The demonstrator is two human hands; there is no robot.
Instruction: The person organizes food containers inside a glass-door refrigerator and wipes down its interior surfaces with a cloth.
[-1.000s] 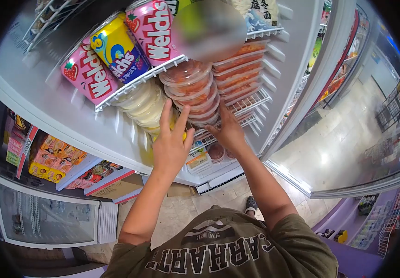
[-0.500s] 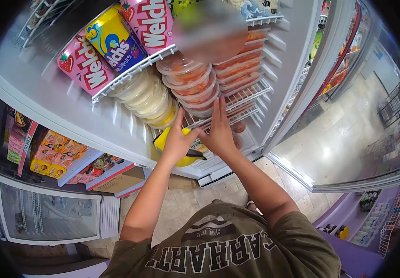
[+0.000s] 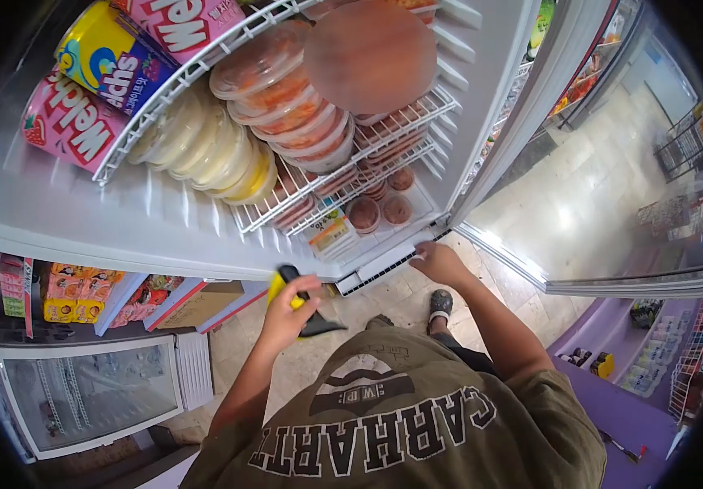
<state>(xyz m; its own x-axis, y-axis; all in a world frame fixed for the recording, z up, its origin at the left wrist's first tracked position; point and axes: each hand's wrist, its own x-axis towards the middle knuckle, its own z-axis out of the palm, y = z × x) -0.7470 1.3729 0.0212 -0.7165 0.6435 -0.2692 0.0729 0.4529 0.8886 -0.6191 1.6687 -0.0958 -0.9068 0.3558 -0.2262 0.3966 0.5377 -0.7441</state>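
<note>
both hands have dropped away from the tubs. left hand (image 3: 286, 314) is clenched round a yellow tool (image 3: 276, 288) with a black tip, low in front of the fridge (image 3: 58, 220). right hand (image 3: 439, 262), fingers bent, touches the grille (image 3: 376, 273) at the fridge's foot; whether it grips anything i cannot tell. above, on wire shelves (image 3: 417, 114), stacked clear tubs (image 3: 286, 98) hold red-orange food, with pale tubs (image 3: 205, 147) of yellowish food just beside them. small pots (image 3: 364, 213) sit on a lower shelf.

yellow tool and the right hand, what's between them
In the head view, only the fridge's bottom grille and bare floor tiles lie between the yellow tool, in the left hand, and the right hand.
</note>
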